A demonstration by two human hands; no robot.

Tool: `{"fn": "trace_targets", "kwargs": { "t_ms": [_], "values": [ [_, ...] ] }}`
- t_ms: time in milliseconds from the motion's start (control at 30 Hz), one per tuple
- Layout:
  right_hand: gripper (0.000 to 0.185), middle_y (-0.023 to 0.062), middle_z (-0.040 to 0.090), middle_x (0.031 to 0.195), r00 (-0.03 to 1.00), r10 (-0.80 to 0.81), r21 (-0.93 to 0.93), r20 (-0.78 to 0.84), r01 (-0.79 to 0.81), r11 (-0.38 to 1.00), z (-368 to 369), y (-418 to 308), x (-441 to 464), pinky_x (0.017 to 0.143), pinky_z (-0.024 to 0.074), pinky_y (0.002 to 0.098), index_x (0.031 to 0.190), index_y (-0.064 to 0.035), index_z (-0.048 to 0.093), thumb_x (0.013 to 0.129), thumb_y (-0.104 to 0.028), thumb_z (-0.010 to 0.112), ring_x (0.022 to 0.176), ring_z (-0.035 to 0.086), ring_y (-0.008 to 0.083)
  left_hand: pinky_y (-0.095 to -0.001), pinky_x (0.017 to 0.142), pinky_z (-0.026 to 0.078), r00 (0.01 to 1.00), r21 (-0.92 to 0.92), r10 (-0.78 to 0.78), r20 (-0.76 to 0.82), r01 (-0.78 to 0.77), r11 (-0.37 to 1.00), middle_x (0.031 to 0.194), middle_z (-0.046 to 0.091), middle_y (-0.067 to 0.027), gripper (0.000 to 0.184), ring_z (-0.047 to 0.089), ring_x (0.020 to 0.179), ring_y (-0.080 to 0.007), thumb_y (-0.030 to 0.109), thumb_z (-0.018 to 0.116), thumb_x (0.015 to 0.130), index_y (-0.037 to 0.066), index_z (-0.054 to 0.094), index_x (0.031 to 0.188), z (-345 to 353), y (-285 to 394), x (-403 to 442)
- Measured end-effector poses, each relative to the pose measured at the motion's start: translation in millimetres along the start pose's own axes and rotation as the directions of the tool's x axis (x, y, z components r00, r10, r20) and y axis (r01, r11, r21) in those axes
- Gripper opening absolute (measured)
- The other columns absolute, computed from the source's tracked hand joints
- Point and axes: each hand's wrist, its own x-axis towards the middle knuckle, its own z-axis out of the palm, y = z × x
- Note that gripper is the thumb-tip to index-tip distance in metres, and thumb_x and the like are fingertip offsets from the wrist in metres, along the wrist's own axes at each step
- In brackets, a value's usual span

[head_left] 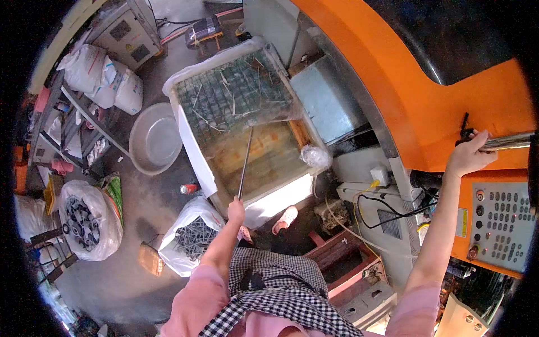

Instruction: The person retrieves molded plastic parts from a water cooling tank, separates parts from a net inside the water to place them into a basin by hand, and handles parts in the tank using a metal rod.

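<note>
My left hand [236,210] is closed round the near end of a thin dark rod [245,165]. The rod's far end reaches over a large tub [202,164] of murky water, near the edge of a dark green netted mass [224,95] with thin pale strips on it. On the right, my right hand [471,155] grips a metal handle [508,141] on the orange machine [404,84]. Its fingers are wrapped round the handle's left end, just above the control panel [499,219].
White bags of dark parts [109,236] and grey scraps [168,250] stand at the left and near my left arm. A round basin [135,140], a red can [189,189] and a small stool [150,259] are on the floor. A reddish metal frame [337,247] lies below the tub.
</note>
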Motion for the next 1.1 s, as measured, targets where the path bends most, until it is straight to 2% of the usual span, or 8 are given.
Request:
{"fn": "trace_targets", "kwargs": {
  "t_ms": [100, 200, 300, 400, 600, 767, 933, 1100],
  "values": [
    [0.038, 0.0144, 0.056, 0.078, 1.0, -0.006, -0.007, 0.016, 0.006, 1.0, 0.0, 0.5, 0.9, 0.06, 0.0469, 0.0239, 0.097, 0.0084, 0.037, 0.085, -0.023, 0.056, 0.068, 0.056, 0.0163, -0.0495, 0.072, 0.044, 0.994, -0.054, 0.104, -0.046, -0.106, 0.993, 0.085, 0.058, -0.0249, 0.022, 0.056, 0.084, -0.0408, 0.021, 0.049, 0.084, 0.002, 0.051, 0.096, 20.2, 1.1, 27.7],
    [0.04, 0.0142, 0.056, 0.081, 0.998, 0.057, -0.03, 0.03, -0.056, 0.998, -2.1, 1.8, 1.8, 0.06, 0.0464, 0.0239, 0.101, 0.0096, 0.037, 0.086, -0.023, 0.055, 0.067, 0.055, 0.0159, -0.0478, 0.073, 0.045, 0.996, -0.094, 0.043, -0.075, -0.05, 0.994, 0.086, 0.058, -0.025, 0.022, 0.056, 0.085, -0.0401, 0.02, 0.049, 0.084, 0.002, 0.053, 0.096, 17.3, 24.8, 42.4],
    [0.04, 0.0147, 0.055, 0.082, 1.0, 0.018, -0.012, 0.015, -0.018, 1.0, -0.8, 3.7, 0.4, 0.059, 0.0463, 0.0234, 0.101, 0.0096, 0.037, 0.086, -0.023, 0.054, 0.068, 0.055, 0.0157, -0.0466, 0.074, 0.045, 0.997, -0.109, -0.035, -0.062, 0.028, 0.994, 0.088, 0.059, -0.0237, 0.022, 0.056, 0.087, -0.0392, 0.02, 0.05, 0.083, 0.001, 0.055, 0.093, 18.9, 36.5, 56.3],
    [0.039, 0.0152, 0.055, 0.083, 1.0, 0.0, -0.068, 0.028, 0.002, 0.998, -3.1, 9.6, 1.9, 0.06, 0.0465, 0.0232, 0.101, 0.0096, 0.037, 0.086, -0.023, 0.054, 0.07, 0.056, 0.0164, -0.0466, 0.074, 0.045, 0.996, -0.149, -0.047, -0.082, 0.035, 0.988, 0.088, 0.059, -0.0224, 0.021, 0.056, 0.087, -0.0388, 0.02, 0.052, 0.082, 0.001, 0.056, 0.09, 22.3, 40.6, 62.2],
    [0.037, 0.0163, 0.055, 0.081, 0.999, -0.018, -0.043, 0.035, 0.019, 0.999, -2.5, 10.1, 2.1, 0.06, 0.0468, 0.0233, 0.1, 0.0096, 0.037, 0.087, -0.021, 0.053, 0.069, 0.056, 0.0173, -0.0471, 0.075, 0.044, 0.996, -0.195, 0.003, -0.093, -0.021, 0.981, 0.087, 0.059, -0.0228, 0.02, 0.056, 0.085, -0.0396, 0.019, 0.054, 0.081, 0.0, 0.056, 0.088, 33.3, 42.3, 67.7],
    [0.035, 0.0159, 0.056, 0.081, 1.0, -0.008, -0.021, 0.008, 0.008, 1.0, -0.4, 11.3, 2.2, 0.059, 0.0465, 0.022, 0.098, 0.0091, 0.037, 0.087, -0.02, 0.052, 0.069, 0.056, 0.0162, -0.0493, 0.073, 0.042, 0.989, -0.185, 0.133, -0.069, -0.144, 0.972, 0.083, 0.058, -0.0248, 0.021, 0.055, 0.082, -0.0417, 0.019, 0.052, 0.081, 0.0, 0.055, 0.089, 30.2, 4.1, 34.9],
    [0.035, 0.0149, 0.056, 0.081, 0.999, -0.023, -0.031, 0.028, 0.024, 0.999, -2.2, 5.7, 0.0, 0.059, 0.0465, 0.0218, 0.098, 0.0088, 0.037, 0.086, -0.02, 0.053, 0.068, 0.055, 0.0162, -0.0513, 0.07, 0.042, 0.993, -0.111, 0.113, 0.023, -0.11, 0.988, 0.082, 0.058, -0.0253, 0.021, 0.055, 0.079, -0.0429, 0.02, 0.051, 0.082, 0.003, 0.053, 0.093, 30.1, -27.4, -2.7],
    [0.036, 0.0154, 0.056, 0.082, 1.0, 0.004, 0.003, 0.007, -0.004, 1.0, -2.2, 8.5, 0.3, 0.062, 0.0459, 0.0237, 0.098, 0.0085, 0.038, 0.086, -0.021, 0.053, 0.07, 0.055, 0.017, -0.0514, 0.069, 0.043, 0.986, -0.152, 0.163, 0.026, -0.157, 0.976, 0.083, 0.058, -0.0258, 0.026, 0.055, 0.078, -0.0427, 0.022, 0.049, 0.083, 0.006, 0.051, 0.104, 42.4, -25.2, -8.8]
  ]
}}
